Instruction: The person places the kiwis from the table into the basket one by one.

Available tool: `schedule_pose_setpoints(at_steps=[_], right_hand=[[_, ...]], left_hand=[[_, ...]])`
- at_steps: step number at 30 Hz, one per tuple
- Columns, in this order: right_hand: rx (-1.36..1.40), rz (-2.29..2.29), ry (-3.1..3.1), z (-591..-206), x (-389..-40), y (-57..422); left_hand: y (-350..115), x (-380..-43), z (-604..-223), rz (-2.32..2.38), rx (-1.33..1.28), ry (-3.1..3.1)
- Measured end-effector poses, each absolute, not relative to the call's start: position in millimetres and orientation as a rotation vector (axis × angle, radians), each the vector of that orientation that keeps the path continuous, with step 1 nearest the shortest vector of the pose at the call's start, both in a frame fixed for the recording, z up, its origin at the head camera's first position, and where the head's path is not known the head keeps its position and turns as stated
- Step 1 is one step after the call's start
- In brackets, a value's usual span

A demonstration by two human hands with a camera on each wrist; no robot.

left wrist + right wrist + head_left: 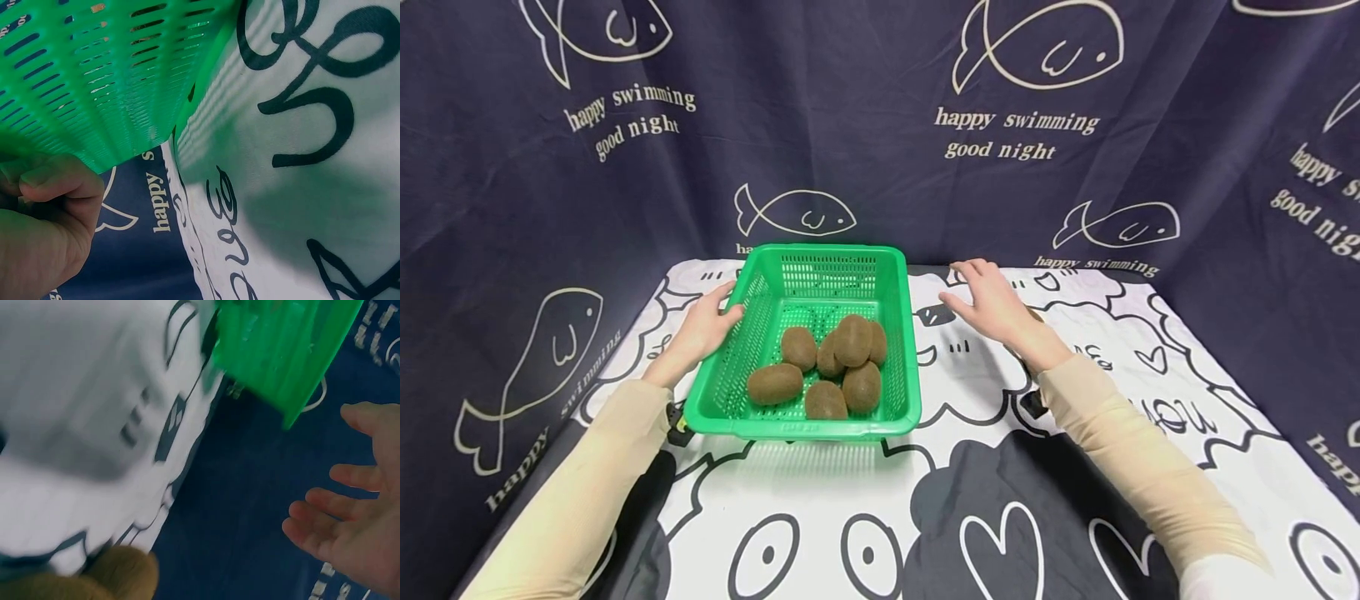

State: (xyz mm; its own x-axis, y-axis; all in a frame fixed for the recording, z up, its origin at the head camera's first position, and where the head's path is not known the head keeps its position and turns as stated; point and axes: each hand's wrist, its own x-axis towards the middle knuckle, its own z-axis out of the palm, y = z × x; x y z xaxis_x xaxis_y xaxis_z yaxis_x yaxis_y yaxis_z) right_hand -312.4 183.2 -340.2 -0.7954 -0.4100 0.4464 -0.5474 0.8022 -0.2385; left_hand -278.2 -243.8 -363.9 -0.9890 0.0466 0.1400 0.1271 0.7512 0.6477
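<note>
A green plastic basket [805, 428] with slotted walls holds several brown kiwis [775, 384], loosely heaped toward its front and right. At its left rim, my left hand [702, 327] grips the edge with the thumb over it; the left wrist view shows that hand [53, 219] with bent fingers against the green wall [125, 81]. To the right of the basket, my right hand [992, 304] hovers apart from it, fingers spread and holding nothing. Below the right hand [350, 506], brown kiwis [122, 575] show at the lower corner of the right wrist view, mostly hidden by the arm in the head view.
A white cloth with black drawings [820, 500] covers the table. Dark blue curtains [880, 125] with fish prints hang behind and at both sides. Dark wrist-camera mounts [1033, 403] sit beneath the sleeves.
</note>
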Motion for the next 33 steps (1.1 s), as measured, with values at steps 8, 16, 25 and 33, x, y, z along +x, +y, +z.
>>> schedule_pose_setpoints(at_steps=[8, 16, 25, 33], right_hand=[[0.586, 0.442, -2.709, -346, -312, 221], [0.531, 0.448, -2.818, -352, -299, 254], [0.628, 0.436, -2.914, -358, -276, 276], [0.686, 0.447, -3.064, -364, -267, 285]], left_hand=[[-246, -279, -365, -1.066, -0.142, -2.833], [-245, -278, -365, -1.076, -0.133, -2.836], [-245, -277, -363, -1.074, -0.141, -2.831], [-245, -278, -365, -1.078, -0.136, -2.838]])
